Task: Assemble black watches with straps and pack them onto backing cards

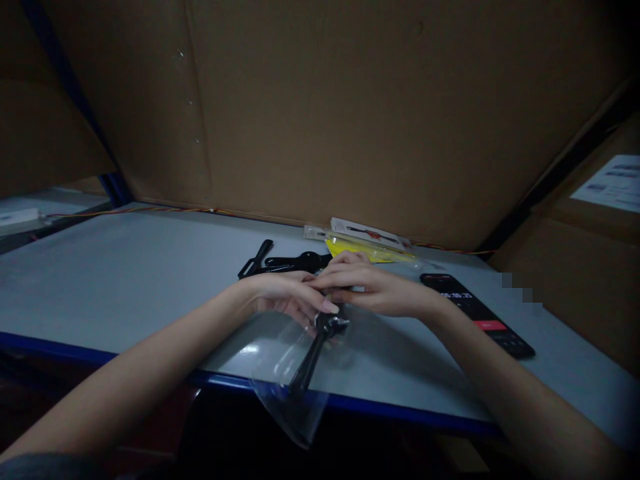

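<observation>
Two bare hands work above a grey steel-edged workbench point(100, 280).
On it, a black long-handled tool point(311, 360) in a clear plastic bag point(283, 393) points handle-down toward the near edge; the left hand point(287, 297) curls narrowly over its head, the right hand's point(373, 290) grip unclear.
</observation>
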Demonstrator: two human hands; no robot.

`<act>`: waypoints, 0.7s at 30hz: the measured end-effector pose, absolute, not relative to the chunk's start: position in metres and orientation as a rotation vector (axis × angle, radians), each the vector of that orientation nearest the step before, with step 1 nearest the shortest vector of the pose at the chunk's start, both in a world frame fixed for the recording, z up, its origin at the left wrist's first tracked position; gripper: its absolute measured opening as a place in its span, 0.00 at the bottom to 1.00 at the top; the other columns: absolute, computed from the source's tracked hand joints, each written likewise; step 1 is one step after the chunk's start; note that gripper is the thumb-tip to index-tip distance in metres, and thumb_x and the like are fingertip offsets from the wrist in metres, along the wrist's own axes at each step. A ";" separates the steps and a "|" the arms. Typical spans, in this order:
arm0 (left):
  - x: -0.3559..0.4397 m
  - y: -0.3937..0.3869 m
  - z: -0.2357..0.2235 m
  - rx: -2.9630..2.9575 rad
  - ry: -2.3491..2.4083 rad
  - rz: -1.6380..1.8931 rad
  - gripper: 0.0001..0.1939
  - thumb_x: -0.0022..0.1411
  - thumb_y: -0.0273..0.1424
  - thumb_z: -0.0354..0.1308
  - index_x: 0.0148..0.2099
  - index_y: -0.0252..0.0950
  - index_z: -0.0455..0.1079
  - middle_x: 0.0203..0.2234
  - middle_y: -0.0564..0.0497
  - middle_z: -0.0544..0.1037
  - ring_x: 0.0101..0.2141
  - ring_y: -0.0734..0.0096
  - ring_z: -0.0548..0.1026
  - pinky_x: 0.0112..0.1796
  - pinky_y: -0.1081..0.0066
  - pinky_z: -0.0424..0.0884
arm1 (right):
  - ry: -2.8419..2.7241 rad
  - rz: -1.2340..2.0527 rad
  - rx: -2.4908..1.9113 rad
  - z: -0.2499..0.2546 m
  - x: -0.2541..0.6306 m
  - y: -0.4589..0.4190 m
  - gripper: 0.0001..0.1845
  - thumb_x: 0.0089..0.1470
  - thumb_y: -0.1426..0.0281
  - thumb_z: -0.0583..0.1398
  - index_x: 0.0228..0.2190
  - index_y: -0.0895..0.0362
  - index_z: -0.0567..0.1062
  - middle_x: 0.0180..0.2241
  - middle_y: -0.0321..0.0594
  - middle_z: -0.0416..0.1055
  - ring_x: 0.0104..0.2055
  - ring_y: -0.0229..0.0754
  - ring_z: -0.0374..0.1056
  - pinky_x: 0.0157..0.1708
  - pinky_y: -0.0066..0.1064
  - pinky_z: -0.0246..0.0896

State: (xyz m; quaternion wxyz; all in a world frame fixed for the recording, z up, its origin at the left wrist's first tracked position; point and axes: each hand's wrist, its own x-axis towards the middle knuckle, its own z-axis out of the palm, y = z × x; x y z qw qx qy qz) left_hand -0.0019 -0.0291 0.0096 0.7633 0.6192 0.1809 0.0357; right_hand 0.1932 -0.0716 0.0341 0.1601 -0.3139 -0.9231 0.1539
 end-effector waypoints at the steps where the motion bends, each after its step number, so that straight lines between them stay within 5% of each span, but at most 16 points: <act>1: -0.002 -0.029 0.010 1.351 0.408 0.090 0.15 0.49 0.29 0.63 0.40 0.31 0.69 0.34 0.43 0.77 0.33 0.63 0.77 0.34 0.64 0.73 | -2.609 0.445 -0.881 0.032 0.192 -0.071 0.17 0.57 0.66 0.53 0.49 0.46 0.70 0.45 0.36 0.70 0.49 0.43 0.59 0.50 0.42 0.48; 13: -0.001 -0.023 0.008 1.376 0.485 0.329 0.24 0.43 0.21 0.65 0.45 0.31 0.67 0.38 0.41 0.76 0.37 0.62 0.77 0.33 0.68 0.72 | -1.847 -0.102 -1.124 0.018 0.194 -0.061 0.11 0.54 0.63 0.55 0.41 0.47 0.71 0.43 0.37 0.69 0.49 0.45 0.61 0.50 0.44 0.51; 21: -0.001 -0.035 0.052 1.543 0.414 0.937 0.25 0.40 0.17 0.64 0.42 0.35 0.64 0.34 0.49 0.76 0.38 0.65 0.76 0.40 0.67 0.70 | -1.396 0.275 -1.104 0.025 0.209 -0.049 0.18 0.55 0.55 0.50 0.39 0.53 0.68 0.42 0.42 0.69 0.45 0.42 0.66 0.43 0.36 0.61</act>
